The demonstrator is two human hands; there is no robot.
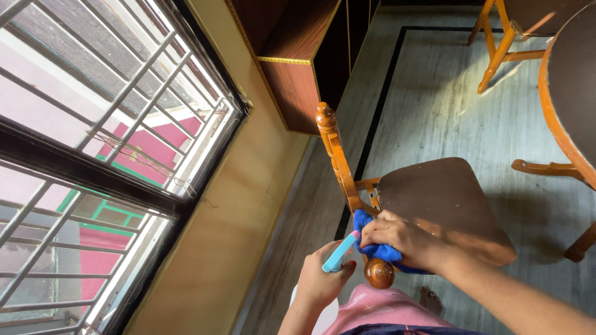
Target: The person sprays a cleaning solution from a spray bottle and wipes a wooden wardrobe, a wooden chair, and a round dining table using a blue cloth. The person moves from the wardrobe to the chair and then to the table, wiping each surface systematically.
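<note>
Just under right hand (pixel 397 236), blue cloth (pixel 380 251)

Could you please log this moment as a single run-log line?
right hand: presses blue cloth on wooden chair back | left hand: holds light-blue spray bottle | window at left

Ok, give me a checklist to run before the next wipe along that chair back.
1. Blue cloth under right hand: ok, the hand presses it on the wooden chair at its back rail.
2. Left hand grips the spray bottle: ok, light blue trigger visible.
3. Nozzle aim: cannot tell.
4. Liquid left in the bottle: cannot tell, its body is hidden.
5. Chair seat free of things: ok.
6. Chair standing steady on the floor: cannot tell, legs out of view.
</note>
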